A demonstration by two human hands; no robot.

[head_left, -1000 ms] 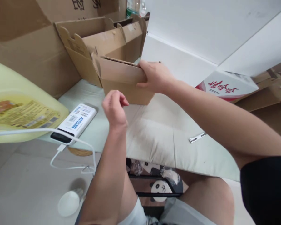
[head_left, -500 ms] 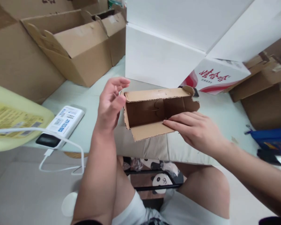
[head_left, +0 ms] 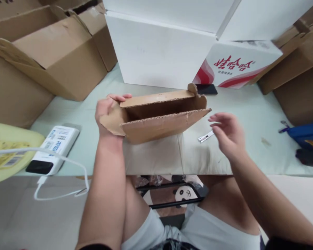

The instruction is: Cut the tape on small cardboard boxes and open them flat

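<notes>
A small brown cardboard box [head_left: 159, 119] stands open-topped on the pale table [head_left: 250, 118] in front of me. My left hand [head_left: 106, 113] grips its left end, thumb over the rim and fingers round the end flap. My right hand [head_left: 228, 133] hovers just off the box's right end, fingers loosely spread and holding nothing. A small silver metal piece [head_left: 205, 136] lies on the table between the box and my right hand.
A white power bank [head_left: 53, 149] with a white cable lies at the left, beside a yellow jug [head_left: 7, 149]. Large brown cartons [head_left: 54, 59] stand at the back left, a white box [head_left: 161, 52] and a red-printed carton [head_left: 237, 67] behind. A blue item [head_left: 306, 133] lies at the right.
The small box was carried from the back left to the table in front of me. My right hand has let go of it and my left hand has taken hold of its left end.
</notes>
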